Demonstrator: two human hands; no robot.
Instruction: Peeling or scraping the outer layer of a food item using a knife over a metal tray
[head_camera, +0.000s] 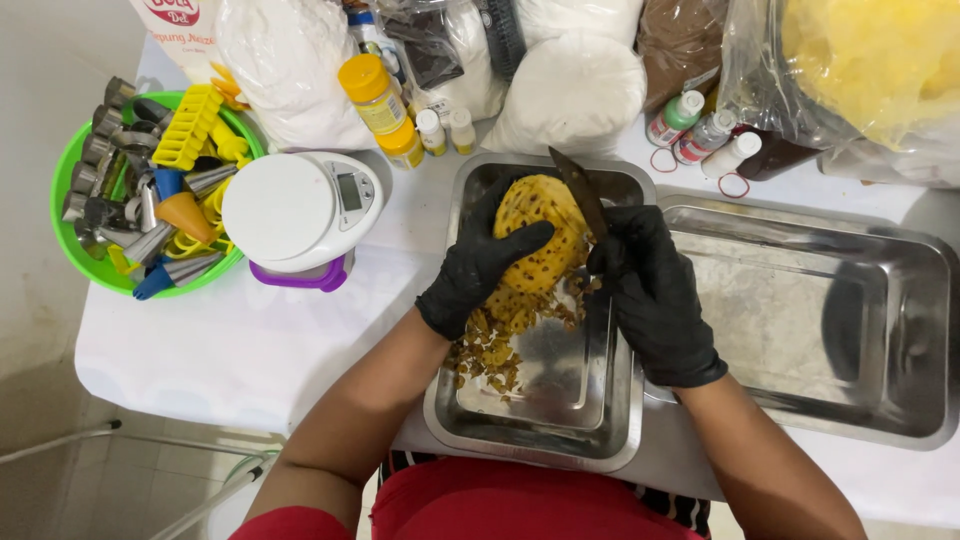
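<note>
Left hand (478, 262) grips the peeled pineapple (545, 232) over the steel tray (500, 420); right hand (648, 285) clasps the knife (582, 190) against it, near the table's (230, 340) back edge

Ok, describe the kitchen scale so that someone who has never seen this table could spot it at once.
Start at the green bowl of metal and plastic tools at the table's left end. Just right of it, left of the steel tray, sits the kitchen scale. It alone has a round white platform, a small grey display and a purple base.

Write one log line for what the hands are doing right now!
left hand: holds pineapple | right hand: holds knife against pineapple | under: metal tray with peel bits | near: kitchen scale
</note>
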